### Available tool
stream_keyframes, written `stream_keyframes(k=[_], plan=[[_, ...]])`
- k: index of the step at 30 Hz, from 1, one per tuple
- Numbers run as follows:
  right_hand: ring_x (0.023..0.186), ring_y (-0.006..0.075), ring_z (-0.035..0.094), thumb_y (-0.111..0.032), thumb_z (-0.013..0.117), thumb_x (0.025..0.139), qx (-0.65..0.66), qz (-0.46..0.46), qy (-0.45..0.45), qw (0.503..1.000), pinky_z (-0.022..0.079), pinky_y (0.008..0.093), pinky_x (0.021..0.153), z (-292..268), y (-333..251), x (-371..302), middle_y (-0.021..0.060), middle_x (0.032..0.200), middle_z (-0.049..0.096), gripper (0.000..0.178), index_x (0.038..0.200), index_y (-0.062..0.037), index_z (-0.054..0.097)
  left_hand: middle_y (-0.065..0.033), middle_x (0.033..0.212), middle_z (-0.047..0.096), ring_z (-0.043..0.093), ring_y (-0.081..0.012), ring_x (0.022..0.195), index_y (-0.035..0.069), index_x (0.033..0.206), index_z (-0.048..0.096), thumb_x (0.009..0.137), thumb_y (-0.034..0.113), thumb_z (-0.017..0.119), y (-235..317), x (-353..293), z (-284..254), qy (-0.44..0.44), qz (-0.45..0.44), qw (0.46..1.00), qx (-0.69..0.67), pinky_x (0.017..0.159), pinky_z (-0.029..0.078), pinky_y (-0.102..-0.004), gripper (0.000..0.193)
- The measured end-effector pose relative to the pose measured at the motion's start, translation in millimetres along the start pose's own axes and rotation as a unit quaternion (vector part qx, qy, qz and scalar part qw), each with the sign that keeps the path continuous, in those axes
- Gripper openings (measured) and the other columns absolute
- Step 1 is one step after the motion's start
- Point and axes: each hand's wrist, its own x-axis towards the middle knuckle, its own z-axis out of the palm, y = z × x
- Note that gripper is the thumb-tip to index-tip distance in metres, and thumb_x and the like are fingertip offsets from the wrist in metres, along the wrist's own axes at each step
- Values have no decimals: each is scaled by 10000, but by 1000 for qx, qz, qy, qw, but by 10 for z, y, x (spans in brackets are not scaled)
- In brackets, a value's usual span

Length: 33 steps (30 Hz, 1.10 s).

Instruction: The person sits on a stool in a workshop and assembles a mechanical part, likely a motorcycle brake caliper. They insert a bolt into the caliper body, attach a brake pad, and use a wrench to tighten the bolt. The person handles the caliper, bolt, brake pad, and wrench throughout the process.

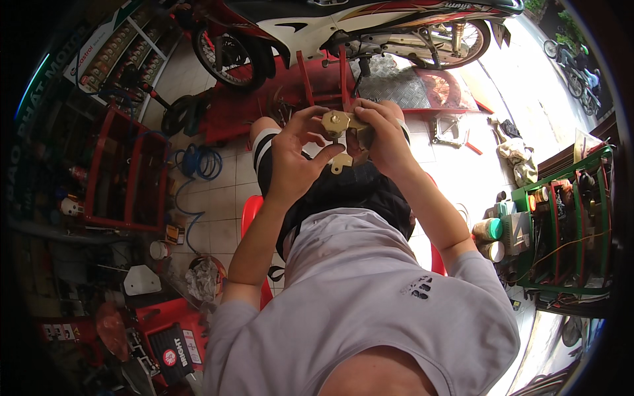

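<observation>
Above my lap, both hands hold a gold metal part that looks like a motorbike brake caliper (336,121). A round, notched face is turned up toward me, and a small gold tab with a hole hangs below it. My left hand (296,150) has its fingers curled at the left side, with the thumb near the lower tab. My right hand (385,134) wraps the right end, its fingers over the top edge. The fingers hide part of the caliper's body.
A motorbike (317,39) stands ahead on a red lift platform (231,109). Red shelving (129,171) and a coiled blue hose (201,162) are at left. A green rack (561,224) with jars stands at right. A red toolbox lies at lower left.
</observation>
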Motion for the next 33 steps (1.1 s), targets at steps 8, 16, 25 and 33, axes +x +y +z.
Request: stream_keyframes(k=[8,16,25,33], plan=[[519,151,552,-186,441,957,1,-4,-7,1000,440,264,500,20,-9,-6,67,679,551,172,882,-44,503,-80,1065,635,634,-146,924,17,1274,474,725,-125,731,-51,-14,-54,-23,10,1000,4,815,505,-276,623],[512,150,566,-160,487,959,24,-11,-2,1000,442,264,459,22,17,-8,84,738,594,166,851,-36,513,-84,1151,595,627,-156,996,15,1281,477,746,-128,705,-32,-20,-18,-30,-28,999,7,814,508,-263,599],[491,153,554,-163,484,956,25,-16,-1,1000,436,264,456,6,32,-4,85,711,586,171,846,-35,516,-69,1135,594,622,-140,978,17,1310,479,734,-118,721,-24,-24,-44,-24,-8,998,62,788,507,-255,639],[516,137,539,-183,448,949,1,-5,0,1000,440,265,498,22,-19,-35,59,686,541,177,861,-43,510,-76,1185,567,594,-137,1032,2,1285,497,747,-123,699,60,-5,-32,-45,-11,999,-21,793,507,-271,588]])
